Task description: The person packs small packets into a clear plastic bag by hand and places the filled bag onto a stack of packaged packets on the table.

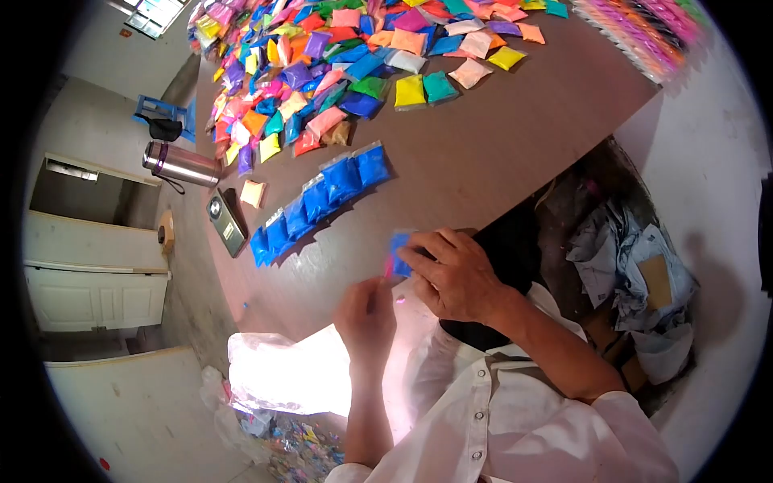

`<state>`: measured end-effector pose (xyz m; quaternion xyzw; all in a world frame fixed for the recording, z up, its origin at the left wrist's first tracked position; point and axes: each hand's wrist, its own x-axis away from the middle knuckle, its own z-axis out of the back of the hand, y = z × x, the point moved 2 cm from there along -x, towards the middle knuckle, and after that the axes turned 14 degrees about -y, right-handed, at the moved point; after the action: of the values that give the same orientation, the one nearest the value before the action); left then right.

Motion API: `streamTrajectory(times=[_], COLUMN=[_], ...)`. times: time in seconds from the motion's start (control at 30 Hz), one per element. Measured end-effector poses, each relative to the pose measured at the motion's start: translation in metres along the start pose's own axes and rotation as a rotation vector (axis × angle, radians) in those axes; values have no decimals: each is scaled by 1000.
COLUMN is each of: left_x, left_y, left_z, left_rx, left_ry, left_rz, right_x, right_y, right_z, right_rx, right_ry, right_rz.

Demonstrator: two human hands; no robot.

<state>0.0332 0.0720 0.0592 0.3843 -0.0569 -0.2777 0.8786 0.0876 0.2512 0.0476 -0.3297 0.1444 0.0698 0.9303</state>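
A small blue packet (400,256) is held in my right hand (457,272), with the fingers bent over its right side. My left hand (366,310) is closed just below and left of that packet. A small bright pink piece (389,268) shows between the left fingertips and the packet; whether the left hand grips it is unclear. Beyond my hands, several filled blue packets (316,199) lie side by side in a slanting row on the brown table (483,173).
A large heap of colourful packets (322,72) covers the table's far side. A steel flask (185,164), a phone (228,223) and a peach packet (252,194) are at the left edge. Pink and orange strips (644,32) lie far right. Crumpled grey bags (632,266) fill a space at right.
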Motion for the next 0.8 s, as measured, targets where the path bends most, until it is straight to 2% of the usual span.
streamTrajectory(times=[0.13, 0.27, 0.4, 0.5, 0.77, 0.8], left_x=[9, 0, 1, 16, 7, 7], left_y=[-13, -33, -26, -10, -27, -20], left_z=[-16, -5, 1, -16, -1, -2], left_rx=[-113, -232, -250, -196, -241, -273], left_ry=[-4, 83, 104, 20, 99, 74], left_rz=[-98, -20, -75, -92, -16, -92], right_x=[-1, -4, -6, -6, -8, -9], right_y=[0, 1, -1, -2, -1, 0], right_z=[-3, -4, -2, -3, -2, -2], right_rx=[35, 41, 39, 32, -1, -7], right_ry=[30, -6, -5, -12, 0, -10], right_rz=[-13, -36, -37, -54, -84, -91])
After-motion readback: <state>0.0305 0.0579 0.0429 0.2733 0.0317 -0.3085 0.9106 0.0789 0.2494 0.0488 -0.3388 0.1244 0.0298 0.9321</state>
